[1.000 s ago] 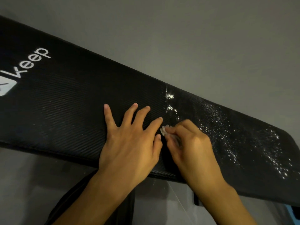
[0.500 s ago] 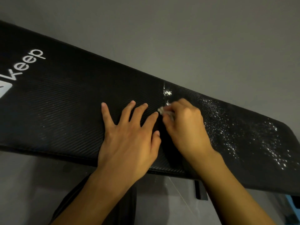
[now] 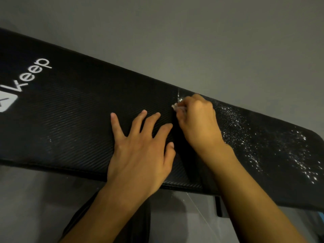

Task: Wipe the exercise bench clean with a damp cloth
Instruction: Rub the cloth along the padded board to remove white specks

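Cloth [image 3: 175,106] mostly hidden (R hand [image 3: 196,123] grip)

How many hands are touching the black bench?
2. The left hand lies flat, fingers spread, mid-bench. The right hand beside it pinches a small pale wad near the far edge.

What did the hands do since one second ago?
The right hand, pinching a small white wad, slid away from the person, from mid-pad to the bench's far edge. The left hand stayed flat, fingers spread. The white specks on the right remain.
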Motion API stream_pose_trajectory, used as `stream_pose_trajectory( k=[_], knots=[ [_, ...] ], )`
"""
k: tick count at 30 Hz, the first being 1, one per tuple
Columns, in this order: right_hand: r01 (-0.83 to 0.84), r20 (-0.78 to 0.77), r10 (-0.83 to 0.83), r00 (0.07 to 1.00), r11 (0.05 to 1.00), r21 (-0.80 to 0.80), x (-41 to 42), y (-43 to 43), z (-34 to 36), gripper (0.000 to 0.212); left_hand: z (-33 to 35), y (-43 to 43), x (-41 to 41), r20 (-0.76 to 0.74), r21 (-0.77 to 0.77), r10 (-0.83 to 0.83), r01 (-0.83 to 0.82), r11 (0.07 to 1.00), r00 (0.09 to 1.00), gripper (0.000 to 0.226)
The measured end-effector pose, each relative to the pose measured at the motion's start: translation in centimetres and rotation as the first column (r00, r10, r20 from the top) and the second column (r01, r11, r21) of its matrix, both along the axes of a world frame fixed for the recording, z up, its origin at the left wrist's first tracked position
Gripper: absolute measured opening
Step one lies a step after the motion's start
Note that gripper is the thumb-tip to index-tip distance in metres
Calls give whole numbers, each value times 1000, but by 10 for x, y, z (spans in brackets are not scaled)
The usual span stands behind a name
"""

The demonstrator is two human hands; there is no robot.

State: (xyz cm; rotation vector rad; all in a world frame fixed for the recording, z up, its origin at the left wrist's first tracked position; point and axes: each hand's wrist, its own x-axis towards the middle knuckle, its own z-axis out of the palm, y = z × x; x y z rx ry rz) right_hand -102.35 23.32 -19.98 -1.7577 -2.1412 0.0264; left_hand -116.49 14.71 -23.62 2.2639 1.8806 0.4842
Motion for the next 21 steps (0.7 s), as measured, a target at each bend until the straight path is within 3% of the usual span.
stream_pose_trajectory(
  k=[7,14,18,21],
  knots=[
    [-150,-113,143,983,987,-54,8,-49,2,16,0,0,-1,22,-5,6,-6,1000,1000,49],
    [5,-47,-5,999,1000,7,-3,10,-5,20,1,0,-1,23,-12,1,-1,1000,1000,50],
    [-127,-129,122,984,991,-33,6,-25,-1,16,2,1,-1,30,-20,8,-8,1000,1000,52],
    [-138,-100,133,986,989,-48,14,-32,2,14,1,1,-1,31,-12,13,-13,1000,999,52]
  ],
)
